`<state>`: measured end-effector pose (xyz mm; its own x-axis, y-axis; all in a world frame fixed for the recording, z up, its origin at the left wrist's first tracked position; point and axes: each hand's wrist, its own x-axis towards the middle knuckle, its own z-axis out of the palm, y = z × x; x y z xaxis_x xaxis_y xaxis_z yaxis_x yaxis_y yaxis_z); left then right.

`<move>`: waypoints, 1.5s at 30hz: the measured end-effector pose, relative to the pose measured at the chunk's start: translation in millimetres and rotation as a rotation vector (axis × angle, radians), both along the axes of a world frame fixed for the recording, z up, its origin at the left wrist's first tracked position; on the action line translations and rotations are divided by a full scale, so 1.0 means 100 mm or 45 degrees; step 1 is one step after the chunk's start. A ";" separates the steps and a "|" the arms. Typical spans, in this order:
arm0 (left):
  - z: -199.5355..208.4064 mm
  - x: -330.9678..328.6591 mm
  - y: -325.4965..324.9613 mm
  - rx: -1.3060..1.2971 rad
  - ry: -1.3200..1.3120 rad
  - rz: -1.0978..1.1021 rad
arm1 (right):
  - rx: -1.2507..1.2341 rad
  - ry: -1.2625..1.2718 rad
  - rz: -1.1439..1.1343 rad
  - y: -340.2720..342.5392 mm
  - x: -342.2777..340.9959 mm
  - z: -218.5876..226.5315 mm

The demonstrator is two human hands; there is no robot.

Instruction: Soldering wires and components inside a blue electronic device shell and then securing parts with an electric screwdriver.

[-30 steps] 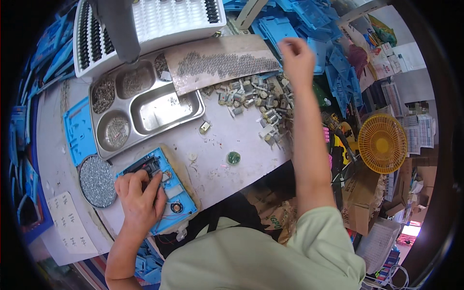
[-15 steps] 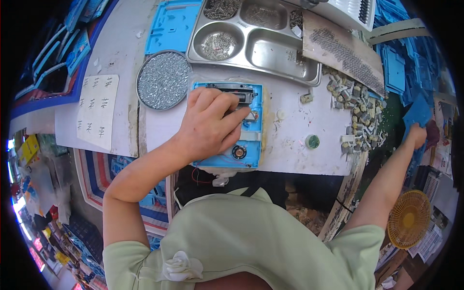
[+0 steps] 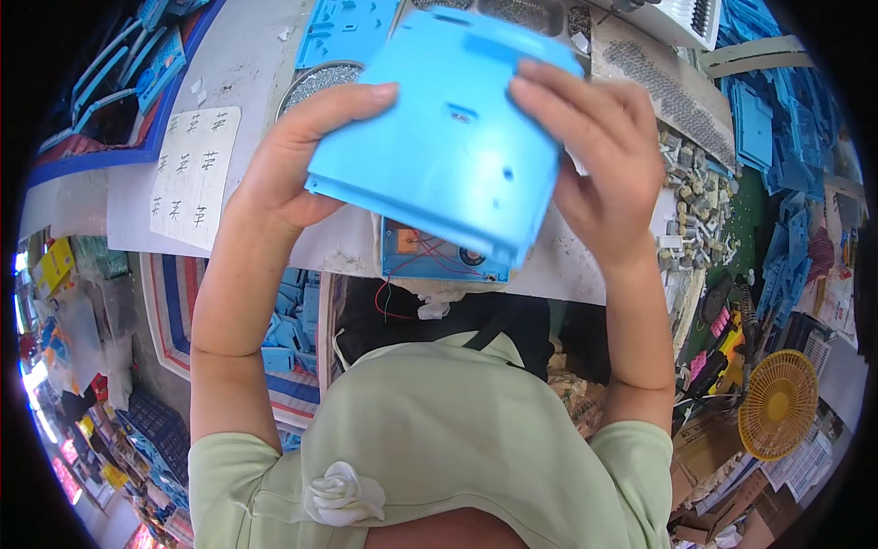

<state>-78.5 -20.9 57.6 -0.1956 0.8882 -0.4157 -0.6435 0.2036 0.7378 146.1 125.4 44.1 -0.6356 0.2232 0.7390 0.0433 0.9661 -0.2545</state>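
A flat blue plastic panel point(image 3: 430, 151) is held up and tilted between my two hands above the bench. My left hand point(image 3: 297, 151) grips its left side, with the thumb lying on top. At the upper right edge, my right hand point(image 3: 604, 151) has its fingers over the face of the panel. Below it lies an open blue plastic case point(image 3: 430, 266) with thin red wires and a small round speaker point(image 3: 472, 256). The panel hides most of that case.
A round dish of small metal screws point(image 3: 320, 80) stands behind my left hand. Behind the panel is a metal compartment tray point(image 3: 535, 16), mostly covered. Small grey parts point(image 3: 695, 197) lie heaped at the right, near a board of pins point(image 3: 663, 87). Blue panels point(image 3: 754, 128) are stacked beyond.
My right hand has come from the far right with a blue panel and brought it over the case. My left hand has left the case and now grips the panel too.
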 end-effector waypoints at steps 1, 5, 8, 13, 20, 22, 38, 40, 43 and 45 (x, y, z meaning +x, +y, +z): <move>-0.09 -0.15 -0.08 0.047 -0.012 0.081 | -0.169 -0.015 -0.023 -0.04 -0.02 -0.03; -0.14 -0.49 -0.31 0.363 0.018 0.399 | -0.747 -0.247 -0.262 -0.19 0.10 -0.33; -0.27 -0.47 -0.39 0.336 -0.069 0.488 | -0.790 -0.369 -0.324 -0.43 0.07 -0.57; -0.41 -0.20 -0.39 0.125 -0.062 0.525 | -1.005 -0.228 -0.486 -0.56 -0.02 -0.77; -0.52 -0.15 -0.38 0.144 -0.026 0.452 | -1.133 -0.142 -0.511 -0.60 -0.04 -0.79; -0.56 -0.15 -0.39 0.140 0.015 0.416 | -1.177 -0.151 -0.506 -0.60 -0.03 -0.80; -0.40 0.46 -0.46 0.137 1.629 -0.132 | -1.425 -0.212 -0.338 -1.28 0.67 -0.54; -0.57 0.48 -0.46 0.221 1.840 -0.137 | -1.407 -0.256 -0.357 -1.33 0.70 -0.65; -0.65 0.45 -0.43 0.230 1.911 -0.135 | -1.373 -0.295 -0.355 -1.28 0.68 -0.74; -0.62 0.44 -0.43 0.145 1.834 -0.161 | -1.431 -0.329 -0.320 -1.20 0.61 -0.70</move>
<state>-34.9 -63.6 -4.1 -0.2937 0.9451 0.1430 0.6742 0.0987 0.7320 206.7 5.7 -25.5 -0.5833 0.8065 -0.0967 0.3753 0.1621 -0.9126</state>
